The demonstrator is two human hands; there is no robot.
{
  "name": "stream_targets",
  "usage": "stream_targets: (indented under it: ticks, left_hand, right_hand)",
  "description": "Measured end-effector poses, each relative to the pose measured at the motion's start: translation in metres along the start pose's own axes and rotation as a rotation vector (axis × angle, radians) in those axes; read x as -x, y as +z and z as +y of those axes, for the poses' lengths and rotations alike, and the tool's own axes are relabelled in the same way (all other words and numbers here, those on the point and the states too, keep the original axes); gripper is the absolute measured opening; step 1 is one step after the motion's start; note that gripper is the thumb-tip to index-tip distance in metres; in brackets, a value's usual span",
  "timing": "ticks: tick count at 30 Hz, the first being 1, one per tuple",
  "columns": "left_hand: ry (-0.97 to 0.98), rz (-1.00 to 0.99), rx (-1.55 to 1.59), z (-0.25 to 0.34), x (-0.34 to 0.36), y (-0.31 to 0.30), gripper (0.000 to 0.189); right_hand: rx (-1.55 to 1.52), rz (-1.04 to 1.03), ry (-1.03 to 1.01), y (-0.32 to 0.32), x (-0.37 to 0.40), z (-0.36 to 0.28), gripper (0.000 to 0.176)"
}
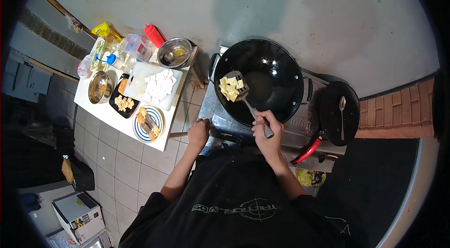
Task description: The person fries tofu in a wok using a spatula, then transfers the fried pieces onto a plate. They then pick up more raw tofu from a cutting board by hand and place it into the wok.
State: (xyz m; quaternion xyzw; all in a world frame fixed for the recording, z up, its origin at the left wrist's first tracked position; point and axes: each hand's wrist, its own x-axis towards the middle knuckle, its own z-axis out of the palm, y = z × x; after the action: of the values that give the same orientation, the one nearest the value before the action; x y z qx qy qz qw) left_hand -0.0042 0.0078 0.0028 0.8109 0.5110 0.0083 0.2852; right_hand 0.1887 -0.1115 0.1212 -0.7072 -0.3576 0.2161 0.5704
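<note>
My right hand (268, 131) is wrapped round the grey handle of a slotted spatula (251, 106). Pale yellow cut pieces (229, 88) lie heaped on the spatula's blade, over the left part of a large black wok (281, 70). A little oil or liquid shows at the wok's bottom. My left hand (199, 132) is closed near the front left edge of the steel stove (213, 112); what it holds, if anything, is hidden.
Left stands a white table (161, 140) with a cutting board (133, 88) of white pieces, a black tray (126, 111), a striped plate (160, 130), metal bowls (174, 52) and a red bottle (153, 35). Right of the wok lies a black pan (333, 117) with a spoon (342, 107).
</note>
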Motion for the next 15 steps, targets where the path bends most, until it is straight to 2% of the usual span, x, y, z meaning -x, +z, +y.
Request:
stream_targets:
  ticks: [15]
  left_hand:
    - [-0.027,0.062,0.007,-0.003,0.003,0.01,0.024]
  right_hand:
    - [-0.047,-0.021,0.0,-0.005,-0.011,0.007,0.015]
